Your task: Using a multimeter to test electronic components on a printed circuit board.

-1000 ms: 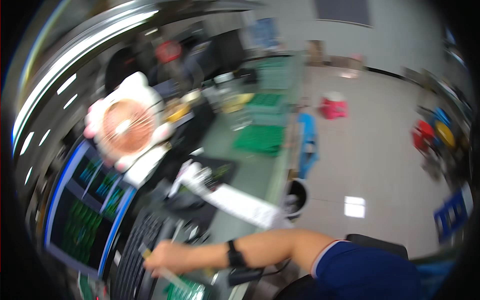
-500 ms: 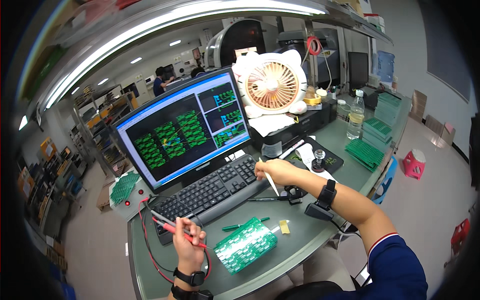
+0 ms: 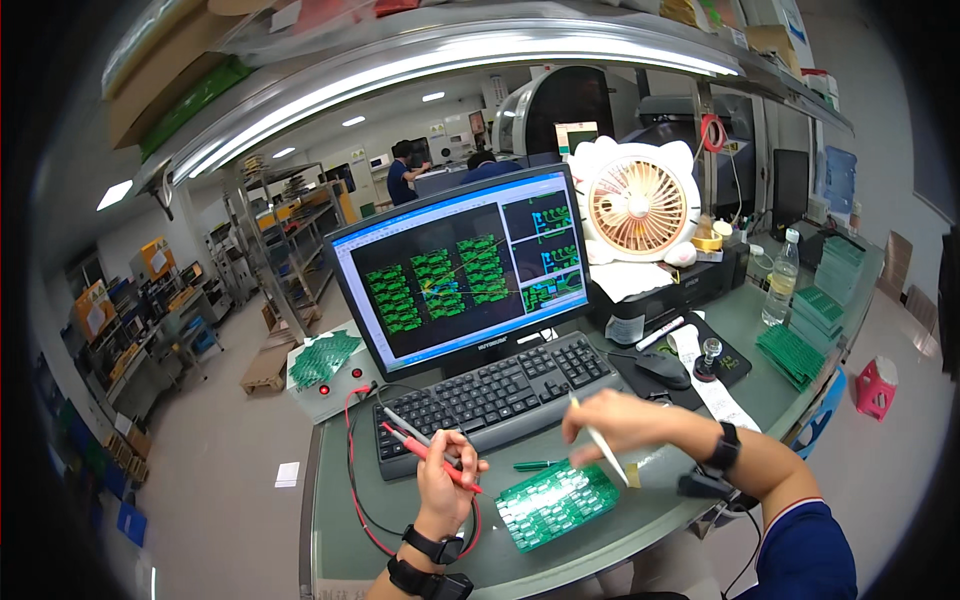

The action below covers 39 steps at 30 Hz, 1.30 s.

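Note:
My left hand [image 3: 447,487] is closed around a red test probe [image 3: 416,447] and a grey test probe [image 3: 405,424]. The red one's tip points at the left edge of a green circuit board panel [image 3: 556,508] lying flat on the bench. Over the panel's far right corner is my right hand [image 3: 618,422], slightly smeared. Its fingers pinch a slim white pen-like stick [image 3: 608,458], slanting down toward a small yellow tape piece [image 3: 633,474]. A green pen [image 3: 534,465] lies just beyond the panel, partly hidden.
Behind my hands are a black keyboard [image 3: 548,381] and a monitor [image 3: 440,345] showing green board layouts. A mouse [image 3: 662,370], a stamp [image 3: 708,360], a bottle [image 3: 781,280] and stacked green boards [image 3: 792,355] are at the right. A lit fan [image 3: 640,205] stands behind.
My right hand has come from the keyboard's right end toward me, over the panel's far corner, with the white stick. The whole view has shifted; my left hand keeps the probes beside the panel.

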Each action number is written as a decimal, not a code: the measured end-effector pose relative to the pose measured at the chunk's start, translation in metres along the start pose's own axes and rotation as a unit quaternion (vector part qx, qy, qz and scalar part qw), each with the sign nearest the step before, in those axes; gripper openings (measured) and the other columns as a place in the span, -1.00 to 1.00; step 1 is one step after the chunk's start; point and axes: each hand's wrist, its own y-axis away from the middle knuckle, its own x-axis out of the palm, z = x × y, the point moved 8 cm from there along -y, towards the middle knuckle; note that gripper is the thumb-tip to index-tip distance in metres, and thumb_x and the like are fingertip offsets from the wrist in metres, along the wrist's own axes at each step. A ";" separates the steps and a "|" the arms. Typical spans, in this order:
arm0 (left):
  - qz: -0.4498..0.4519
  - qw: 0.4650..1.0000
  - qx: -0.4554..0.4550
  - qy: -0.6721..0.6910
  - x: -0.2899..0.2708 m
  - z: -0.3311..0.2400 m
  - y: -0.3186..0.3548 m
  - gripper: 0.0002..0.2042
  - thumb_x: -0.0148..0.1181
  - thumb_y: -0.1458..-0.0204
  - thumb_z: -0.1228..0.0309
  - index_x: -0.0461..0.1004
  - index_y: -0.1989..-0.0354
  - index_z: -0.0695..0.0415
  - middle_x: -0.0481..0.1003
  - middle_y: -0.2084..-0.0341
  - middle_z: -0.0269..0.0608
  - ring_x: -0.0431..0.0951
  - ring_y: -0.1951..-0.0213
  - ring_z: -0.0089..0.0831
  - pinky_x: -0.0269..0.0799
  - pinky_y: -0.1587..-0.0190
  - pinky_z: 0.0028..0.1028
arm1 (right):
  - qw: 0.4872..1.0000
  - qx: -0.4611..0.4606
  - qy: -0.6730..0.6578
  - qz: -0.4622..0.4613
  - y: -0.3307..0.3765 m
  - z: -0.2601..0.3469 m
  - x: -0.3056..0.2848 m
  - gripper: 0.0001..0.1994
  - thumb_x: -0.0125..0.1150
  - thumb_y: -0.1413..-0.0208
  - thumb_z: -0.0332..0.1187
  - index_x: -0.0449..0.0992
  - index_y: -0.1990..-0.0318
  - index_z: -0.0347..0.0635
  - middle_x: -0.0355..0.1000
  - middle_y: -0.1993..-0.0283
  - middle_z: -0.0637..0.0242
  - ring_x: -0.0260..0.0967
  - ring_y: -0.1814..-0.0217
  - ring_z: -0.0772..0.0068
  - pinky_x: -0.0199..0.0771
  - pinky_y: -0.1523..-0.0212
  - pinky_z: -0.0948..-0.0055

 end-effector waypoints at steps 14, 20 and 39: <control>0.224 0.960 -0.042 -0.163 0.041 0.020 0.002 -0.52 -0.33 -0.19 0.23 0.53 0.24 0.33 0.42 -0.06 0.16 0.28 -0.22 -0.17 0.00 -0.34 -0.25 | 0.990 -0.011 0.125 0.070 0.031 0.027 0.022 -0.23 0.54 0.37 -0.02 0.32 -0.04 -0.09 0.40 0.06 0.30 0.31 -0.11 0.21 0.15 -0.07 0.17; 0.270 0.916 -0.064 -0.290 0.050 0.020 0.018 -0.53 -0.26 -0.18 0.23 0.56 0.27 0.35 0.46 0.00 0.01 0.37 -0.10 -0.27 0.14 -0.23 -0.30 | 0.988 -0.053 0.145 -0.001 0.037 0.055 -0.006 -0.29 0.55 0.37 -0.09 0.32 0.02 -0.09 0.36 -0.03 0.29 0.29 -0.15 0.18 0.11 -0.16 0.10; 0.224 0.968 -0.014 -0.109 0.061 0.009 0.024 -0.58 -0.15 -0.13 0.12 0.49 0.36 0.27 0.40 0.03 -0.05 0.38 0.04 -0.32 0.35 0.12 -0.41 | 0.888 -0.098 -0.378 -0.244 0.057 0.044 -0.042 -0.24 0.53 0.15 -0.29 0.08 -0.13 -0.14 0.13 -0.30 0.12 0.17 -0.32 0.25 0.17 -0.27 0.26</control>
